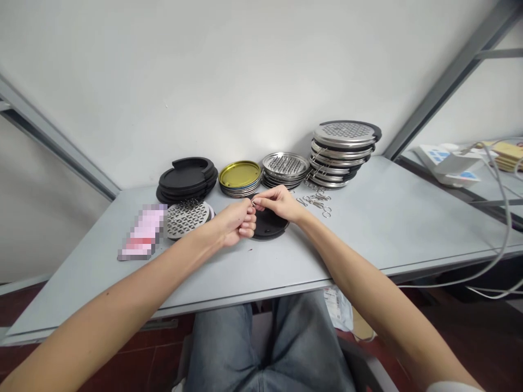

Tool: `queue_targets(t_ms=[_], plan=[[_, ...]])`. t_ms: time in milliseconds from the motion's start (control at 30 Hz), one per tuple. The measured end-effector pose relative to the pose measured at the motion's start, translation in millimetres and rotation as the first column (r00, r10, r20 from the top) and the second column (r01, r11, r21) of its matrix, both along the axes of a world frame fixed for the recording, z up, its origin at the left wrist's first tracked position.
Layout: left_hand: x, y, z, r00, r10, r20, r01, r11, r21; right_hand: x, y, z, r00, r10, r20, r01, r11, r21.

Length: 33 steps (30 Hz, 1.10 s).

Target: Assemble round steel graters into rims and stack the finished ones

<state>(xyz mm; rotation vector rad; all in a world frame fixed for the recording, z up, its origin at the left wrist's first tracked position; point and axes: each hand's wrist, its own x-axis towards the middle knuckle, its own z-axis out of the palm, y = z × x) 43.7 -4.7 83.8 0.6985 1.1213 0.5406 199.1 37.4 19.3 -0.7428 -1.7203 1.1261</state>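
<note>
My left hand (239, 223) is closed, its fingers curled and thumb pinching a small metal ring (253, 203). From the other side my right hand (281, 201) pinches the same ring between thumb and fingertips. Both hands meet above a black round disc with a raised rim (272, 224), which lies on the table and is partly covered by them. To the right of my right hand several loose metal rings and clips (318, 202) are scattered. Perforated metal grater discs (187, 219) lie left of my left hand.
Behind the hands stand stacks of black holders (188, 177), round lids with a yellow one on top (240, 175), silver grater discs (285, 164), and assembled graters (345, 136). A blurred phone (143, 231) lies at left. A white cable (506, 218) hangs at right.
</note>
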Motion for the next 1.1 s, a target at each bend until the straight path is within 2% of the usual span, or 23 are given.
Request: queue_targets(t_ms=[167,300,467,733,1000,1100], plan=[[6.0,2.1,9.0,0.999,0.017,-0.034,-0.016,1.0,0.02,1.3,0.9,0.6,0.998,-0.017,-0.06,0.018,1.0,0.005],[5.8,4.1,13.3,0.999,0.017,-0.028,-0.018,0.999,-0.032,3.7,1.9,0.9,0.997,-0.01,-0.071,0.008,1.0,-0.023],[1.2,1.3,9.7,0.999,0.014,-0.037,-0.016,0.998,-0.055,3.0,1.0,0.7,0.999,0.051,-0.017,-0.051,0.998,-0.024],[1.9,2.1,9.2,1.0,0.025,0.004,-0.024,0.996,-0.083,0.3,2.0,-0.9,0.998,0.029,-0.05,-0.03,0.999,-0.012],[-0.1,1.2,13.4,1.0,-0.025,-0.001,0.025,0.999,-0.027,2.1,2.7,2.6,0.986,0.032,-0.161,-0.066,0.976,-0.207],[1.4,0.2,13.1,0.999,-0.033,0.017,0.033,0.999,-0.029,3.2,2.3,2.9,0.983,0.029,-0.181,-0.066,0.977,-0.2]])
